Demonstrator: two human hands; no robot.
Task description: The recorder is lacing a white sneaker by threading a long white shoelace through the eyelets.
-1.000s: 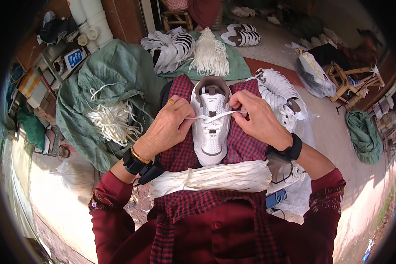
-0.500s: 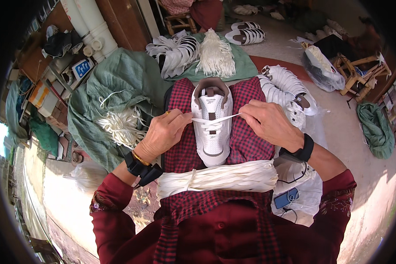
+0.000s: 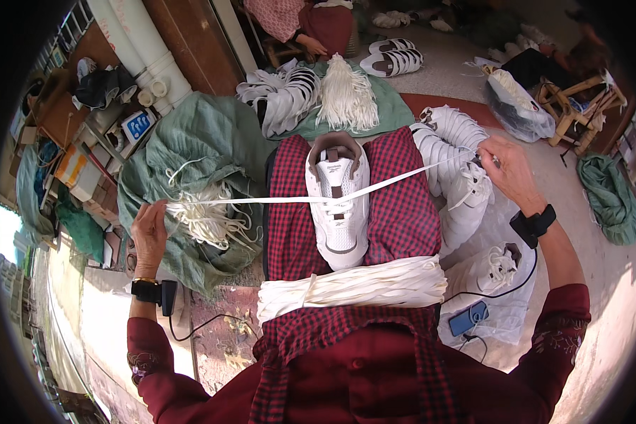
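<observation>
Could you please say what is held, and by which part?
A white shoelace: the left hand grips its left length, the right hand its right length, either side of the white shoe.

Shoe (image 3: 343, 242): small dark lettering and emblem on tongue (image 3: 334, 169); similar emblem near toe (image 3: 342, 258). Pipe (image 3: 145, 37): red marks, illegible. Sign (image 3: 137, 126), left: white figures on blue ground; finer detail too small to read.

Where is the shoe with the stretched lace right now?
In the head view, the shoe sits near the centre on checked cloth, just beyond the thick white lace bundle, between the left hand and the right hand.
</observation>
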